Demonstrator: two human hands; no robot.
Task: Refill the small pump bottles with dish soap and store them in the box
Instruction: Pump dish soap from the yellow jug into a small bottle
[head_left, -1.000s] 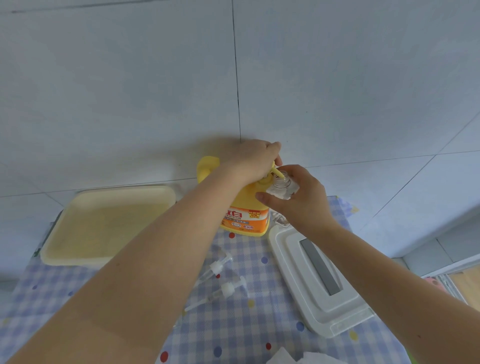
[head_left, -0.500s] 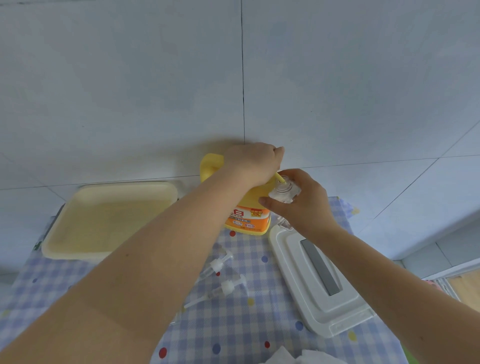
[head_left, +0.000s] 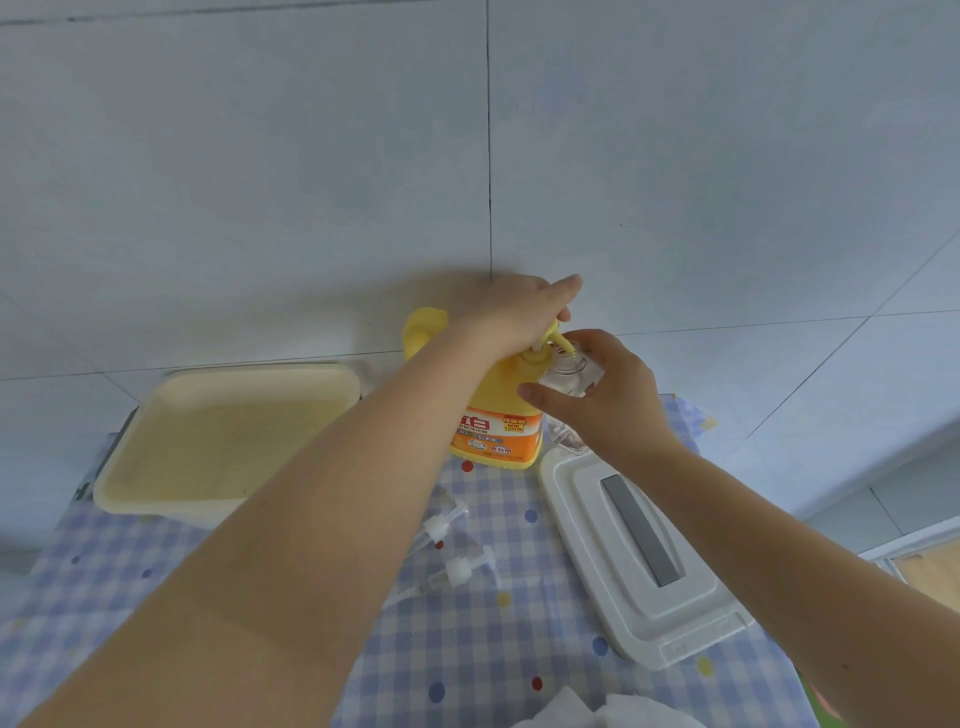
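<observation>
A big yellow dish soap jug with an orange label stands at the back of the checked table. My left hand lies on its yellow pump head, fingers raised a little. My right hand holds a small clear bottle with its open mouth under the pump spout. Two white pump tops with clear tubes lie on the cloth in front of the jug. Another clear bottle stands partly hidden behind my right wrist.
A cream open box sits at the back left. A white lid with a grey strip lies on the right. White tissue shows at the bottom edge. A tiled wall rises right behind the jug.
My left hand has lifted and the pump head has risen, so the spout and neck now show. My right hand keeps the small bottle under the spout.
</observation>
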